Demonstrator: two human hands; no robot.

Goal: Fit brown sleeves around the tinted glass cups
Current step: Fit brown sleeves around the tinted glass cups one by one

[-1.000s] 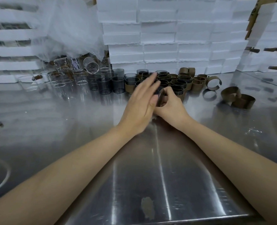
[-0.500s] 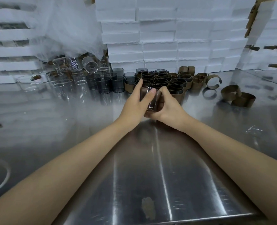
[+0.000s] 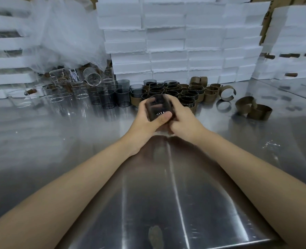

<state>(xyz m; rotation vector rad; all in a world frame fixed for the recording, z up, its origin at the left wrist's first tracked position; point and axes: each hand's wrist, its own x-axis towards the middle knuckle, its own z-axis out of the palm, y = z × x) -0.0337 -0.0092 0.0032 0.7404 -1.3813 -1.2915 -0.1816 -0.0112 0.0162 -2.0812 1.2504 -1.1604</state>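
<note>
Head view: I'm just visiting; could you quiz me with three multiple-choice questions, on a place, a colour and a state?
1. The loose brown sleeves lie on the table: A at its right; B at its left; C at its near edge.
2. The stacked boxes behind are: A red; B white; C green.
3. The tinted cup in front is: A standing free; B lying tipped over; C gripped by both hands.
Answers: 1 A, they sit right of the cup cluster. 2 B, all are white. 3 C, left hand and right hand wrap it.
</note>
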